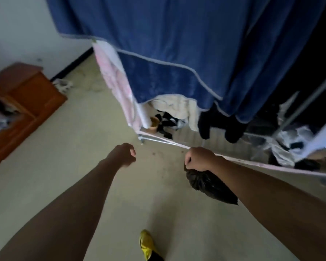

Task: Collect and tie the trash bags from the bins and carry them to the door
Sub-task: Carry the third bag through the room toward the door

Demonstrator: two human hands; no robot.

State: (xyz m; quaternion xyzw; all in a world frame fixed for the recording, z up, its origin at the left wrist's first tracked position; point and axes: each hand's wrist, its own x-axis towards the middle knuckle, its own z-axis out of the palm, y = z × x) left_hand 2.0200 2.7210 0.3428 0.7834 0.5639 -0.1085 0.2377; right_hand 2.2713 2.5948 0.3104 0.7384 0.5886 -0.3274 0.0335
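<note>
Hanging from the right hand (199, 159) is a black trash bag (210, 183), its gathered neck pinched inside curled fingers, well above the pale floor (68, 151). The left hand (123, 155) is held out empty, fingers folded into a loose fist. Blue fabric (177, 53) is draped ahead; a yellow shoe (146, 244) is seen below.

The trash bag (209, 185) is black and shiny. It is small and crinkly. Its top is bunched up tight in the right hand (199, 159), which is closed around it. The rest of the bag hangs down under the fist, up off the pale floor (73, 157). It tilts a bit, and its bottom corner is pointy.
</note>
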